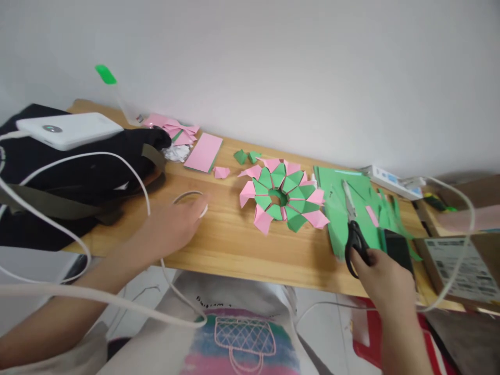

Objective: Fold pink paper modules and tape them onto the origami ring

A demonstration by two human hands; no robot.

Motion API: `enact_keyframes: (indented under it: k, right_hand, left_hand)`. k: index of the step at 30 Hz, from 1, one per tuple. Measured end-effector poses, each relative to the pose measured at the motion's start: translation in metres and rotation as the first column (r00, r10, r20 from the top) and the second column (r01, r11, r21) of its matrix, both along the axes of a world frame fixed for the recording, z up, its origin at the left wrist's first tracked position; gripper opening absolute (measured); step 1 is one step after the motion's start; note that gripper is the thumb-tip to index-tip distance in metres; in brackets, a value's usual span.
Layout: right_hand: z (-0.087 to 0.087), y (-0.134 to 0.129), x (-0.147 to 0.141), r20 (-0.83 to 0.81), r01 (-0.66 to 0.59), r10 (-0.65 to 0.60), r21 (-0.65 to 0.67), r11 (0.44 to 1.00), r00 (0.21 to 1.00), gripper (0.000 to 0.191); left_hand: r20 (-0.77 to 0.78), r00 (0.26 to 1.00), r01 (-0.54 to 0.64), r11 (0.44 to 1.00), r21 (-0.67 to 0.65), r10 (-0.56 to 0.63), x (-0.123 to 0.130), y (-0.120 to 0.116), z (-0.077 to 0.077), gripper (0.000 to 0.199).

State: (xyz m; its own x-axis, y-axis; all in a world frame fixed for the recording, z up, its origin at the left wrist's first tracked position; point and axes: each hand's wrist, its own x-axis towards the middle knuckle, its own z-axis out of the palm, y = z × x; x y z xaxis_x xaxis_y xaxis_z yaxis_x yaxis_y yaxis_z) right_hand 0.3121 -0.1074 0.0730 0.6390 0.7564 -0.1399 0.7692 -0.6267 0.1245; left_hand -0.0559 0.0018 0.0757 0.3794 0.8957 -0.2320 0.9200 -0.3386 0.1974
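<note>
My left hand, slightly blurred, is closed on a thin pale ring that looks like a roll of tape, low over the wooden table. Its fingers hide much of the roll. At the right, my right hand grips scissors by the black handles. Their blades look shut and point away from me, over green paper sheets. Between my hands sits a ring of folded pink and green paper pieces, with a round hole in its middle.
Small green folded pieces, a pink folded piece and a pink paper stack lie behind. A black bag carries a white power bank. White cables loop across my arms. A power strip, phone and cardboard box are right.
</note>
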Motion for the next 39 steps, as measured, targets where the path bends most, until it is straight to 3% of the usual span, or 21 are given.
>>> enact_keyframes:
  k: [2, 5, 9, 12, 14, 16, 19, 23, 27, 30, 34, 39]
  right_hand:
    - [-0.012, 0.009, 0.001, 0.014, 0.025, -0.025, -0.029, 0.999, 1.000, 0.045]
    - [-0.023, 0.015, 0.001, 0.007, 0.028, -0.028, -0.048, 0.998, 1.000, 0.047]
    - [-0.017, 0.010, -0.001, -0.014, -0.038, 0.037, -0.022, 0.999, 0.999, 0.040]
    - [-0.002, 0.003, -0.011, -0.061, -0.062, 0.074, 0.181, 0.982, 0.995, 0.037]
    - [0.006, 0.000, -0.024, -0.199, -0.071, 0.146, 0.345, 0.936, 0.969, 0.037]
    - [0.009, 0.000, -0.040, -0.257, -0.119, 0.275, 0.493, 0.862, 0.926, 0.031]
    - [0.003, 0.004, -0.062, -0.184, -0.290, 0.500, 0.629, 0.721, 0.846, 0.017]
    - [-0.016, 0.016, -0.083, -0.138, -0.398, 0.588, 0.611, 0.684, 0.797, 0.036]
    - [-0.033, 0.025, -0.094, 0.046, -0.474, 0.598, 0.660, 0.583, 0.800, 0.022]
    - [-0.040, 0.024, -0.093, 0.139, -0.495, 0.589, 0.709, 0.502, 0.796, 0.018]
    - [-0.042, 0.024, -0.083, 0.172, -0.561, 0.658, 0.699, 0.443, 0.733, 0.028]
    - [-0.039, 0.030, -0.072, 0.195, -0.619, 0.731, 0.694, 0.369, 0.654, 0.025]
  left_hand:
    - [-0.083, 0.997, -0.003, 1.000, -0.015, 0.002, 0.001, 0.008, -0.013, 0.047]
    - [-0.033, 0.999, -0.039, 0.998, 0.055, 0.041, 0.001, 0.013, -0.019, 0.042]
    - [0.308, 0.951, -0.048, 0.992, 0.121, 0.009, 0.001, 0.010, -0.008, 0.027]
    - [0.616, 0.788, 0.021, 1.000, 0.011, -0.023, 0.010, 0.006, 0.003, 0.015]
    - [0.762, 0.647, 0.147, 0.982, -0.115, -0.008, 0.023, 0.004, 0.008, 0.011]
    - [0.823, 0.566, 0.255, 0.941, -0.222, 0.040, 0.039, 0.001, 0.010, 0.010]
    - [0.842, 0.535, 0.367, 0.880, -0.301, 0.065, 0.060, -0.003, 0.011, 0.012]
    - [0.859, 0.493, 0.496, 0.767, -0.408, 0.139, 0.072, -0.008, 0.015, 0.019]
    - [0.855, 0.472, 0.577, 0.658, -0.483, 0.213, 0.078, -0.014, 0.015, 0.025]
    - [0.871, 0.436, 0.629, 0.616, -0.474, 0.225, 0.087, -0.019, 0.004, 0.021]
    - [0.823, 0.403, 0.681, 0.469, -0.562, 0.400, 0.105, -0.030, -0.026, 0.016]
    - [0.693, 0.284, 0.520, 0.501, -0.692, 0.663, 0.127, -0.043, -0.056, 0.011]
